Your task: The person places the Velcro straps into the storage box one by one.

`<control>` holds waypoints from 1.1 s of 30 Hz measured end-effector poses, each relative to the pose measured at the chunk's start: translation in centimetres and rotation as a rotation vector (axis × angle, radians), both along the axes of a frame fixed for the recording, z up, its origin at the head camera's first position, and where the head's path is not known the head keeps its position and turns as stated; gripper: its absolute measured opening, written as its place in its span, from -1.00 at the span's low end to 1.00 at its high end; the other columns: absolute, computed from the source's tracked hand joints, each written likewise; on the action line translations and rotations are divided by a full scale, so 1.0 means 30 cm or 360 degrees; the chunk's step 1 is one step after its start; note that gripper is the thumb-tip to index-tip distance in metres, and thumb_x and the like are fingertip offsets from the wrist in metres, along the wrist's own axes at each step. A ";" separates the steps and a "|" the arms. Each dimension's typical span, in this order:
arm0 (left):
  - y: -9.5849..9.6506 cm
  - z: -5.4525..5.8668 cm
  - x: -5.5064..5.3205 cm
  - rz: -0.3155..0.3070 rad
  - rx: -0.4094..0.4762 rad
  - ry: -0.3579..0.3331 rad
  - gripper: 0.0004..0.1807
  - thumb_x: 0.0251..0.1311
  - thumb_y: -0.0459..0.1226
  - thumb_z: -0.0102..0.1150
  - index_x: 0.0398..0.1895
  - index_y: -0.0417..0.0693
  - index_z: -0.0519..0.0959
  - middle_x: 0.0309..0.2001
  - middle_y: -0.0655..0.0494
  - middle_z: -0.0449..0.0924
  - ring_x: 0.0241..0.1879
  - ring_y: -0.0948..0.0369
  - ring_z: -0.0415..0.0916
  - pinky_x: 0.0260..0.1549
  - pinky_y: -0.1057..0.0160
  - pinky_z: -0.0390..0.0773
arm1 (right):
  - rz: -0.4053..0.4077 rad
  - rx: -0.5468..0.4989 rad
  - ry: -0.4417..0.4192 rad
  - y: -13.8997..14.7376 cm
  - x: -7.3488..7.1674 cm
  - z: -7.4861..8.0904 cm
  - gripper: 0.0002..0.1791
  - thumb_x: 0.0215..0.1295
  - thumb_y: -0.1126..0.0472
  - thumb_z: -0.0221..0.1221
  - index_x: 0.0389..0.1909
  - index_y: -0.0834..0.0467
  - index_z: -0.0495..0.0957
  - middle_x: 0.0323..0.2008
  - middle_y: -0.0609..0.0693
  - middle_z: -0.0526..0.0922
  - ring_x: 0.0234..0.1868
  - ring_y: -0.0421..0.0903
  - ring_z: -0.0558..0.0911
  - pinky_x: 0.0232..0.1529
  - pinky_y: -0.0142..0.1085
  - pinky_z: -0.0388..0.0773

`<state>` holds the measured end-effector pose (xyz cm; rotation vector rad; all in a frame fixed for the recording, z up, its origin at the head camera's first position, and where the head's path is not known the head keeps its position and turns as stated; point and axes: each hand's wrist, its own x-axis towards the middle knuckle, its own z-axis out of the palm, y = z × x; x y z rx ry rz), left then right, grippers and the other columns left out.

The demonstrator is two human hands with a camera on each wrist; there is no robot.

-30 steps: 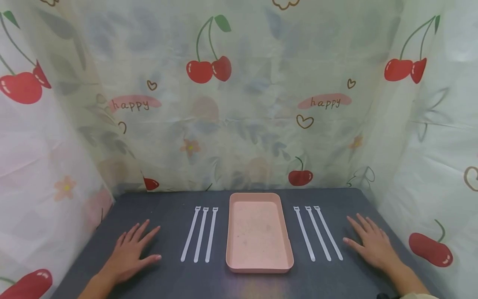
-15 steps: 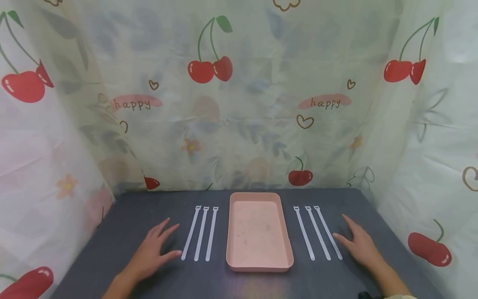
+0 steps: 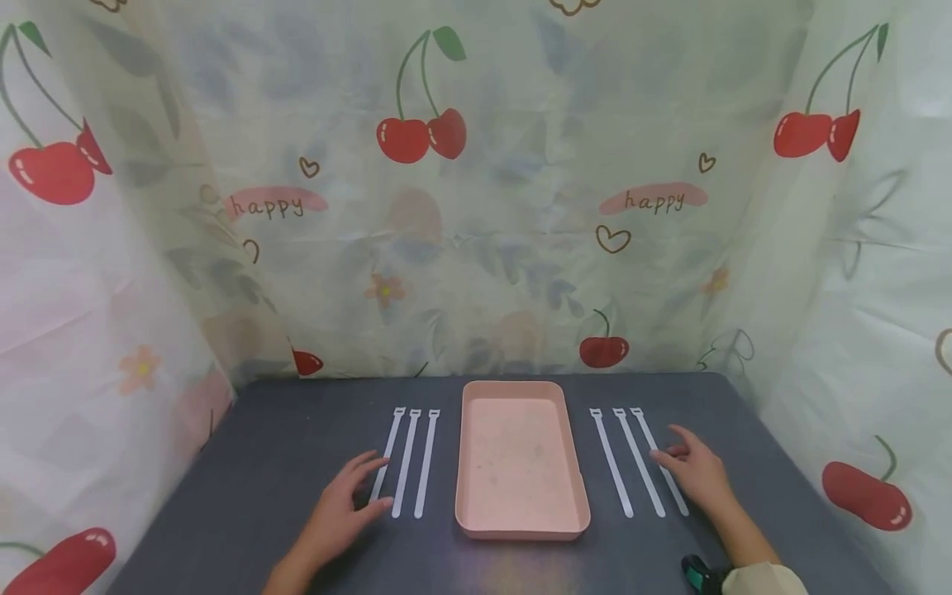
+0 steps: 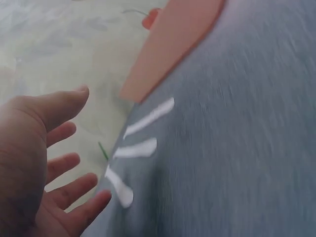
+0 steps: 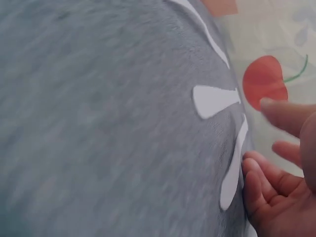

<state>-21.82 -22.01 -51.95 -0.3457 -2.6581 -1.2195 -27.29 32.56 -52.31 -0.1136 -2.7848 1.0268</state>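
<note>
Three white straps with slotted heads, like cable ties, lie side by side left of a pink tray [image 3: 523,533]. Three more lie to its right. My left hand [image 3: 338,512] hovers at the outer left strap [image 3: 394,431] and covers part of it, fingers spread and thumb apart; in the left wrist view nothing is in the hand. Over the outer right strap [image 3: 677,493] my right hand [image 3: 697,473] reaches with bent fingers. In the right wrist view its thumb [image 5: 284,116] stands away from the fingers, the strap [image 5: 232,182] beside them; contact I cannot tell.
A dark grey table [image 3: 521,572] carries everything. Cherry-printed cloth [image 3: 476,273] hangs behind it and along both sides. A black device [image 3: 699,572] with a teal patch sits at the right wrist, by a pale sleeve [image 3: 762,579].
Both hands have moved inward from the table's sides, the left to the right and the right to the left, up to the outer straps. Right fingers are more bent. Straps and tray stay put.
</note>
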 end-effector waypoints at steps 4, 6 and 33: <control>0.052 0.005 -0.014 -0.0053 0.0316 0.0026 -0.47 0.06 -0.32 0.42 0.15 -0.16 0.55 0.17 -0.13 0.48 0.11 -0.13 0.47 -0.04 0.01 0.55 | -0.0032 0.0013 -0.0031 -0.009 -0.023 0.007 -0.32 0.22 0.18 0.29 0.24 0.46 0.29 -0.28 0.27 0.62 -0.27 0.15 0.59 -0.22 0.06 0.47; 0.079 0.008 -0.026 -0.0062 0.0455 0.0001 -0.50 0.07 -0.35 0.40 0.13 -0.18 0.56 0.11 -0.13 0.52 0.07 -0.14 0.50 -0.04 0.05 0.56 | -0.0061 0.0009 -0.0060 -0.016 -0.035 0.010 -0.34 0.20 0.21 0.29 0.22 0.47 0.30 -0.31 0.24 0.62 -0.30 0.13 0.58 -0.23 0.05 0.46; 0.260 0.012 -0.093 -0.0339 0.0855 -0.0378 -0.42 0.18 -0.38 0.29 0.28 -0.34 0.39 0.24 -0.33 0.39 0.09 -0.13 0.51 0.00 0.14 0.54 | -0.0218 0.0161 -0.0041 -0.069 -0.054 0.006 -0.45 0.05 0.41 0.31 0.13 0.34 0.47 -0.44 0.11 0.62 -0.37 0.10 0.55 -0.17 0.13 0.35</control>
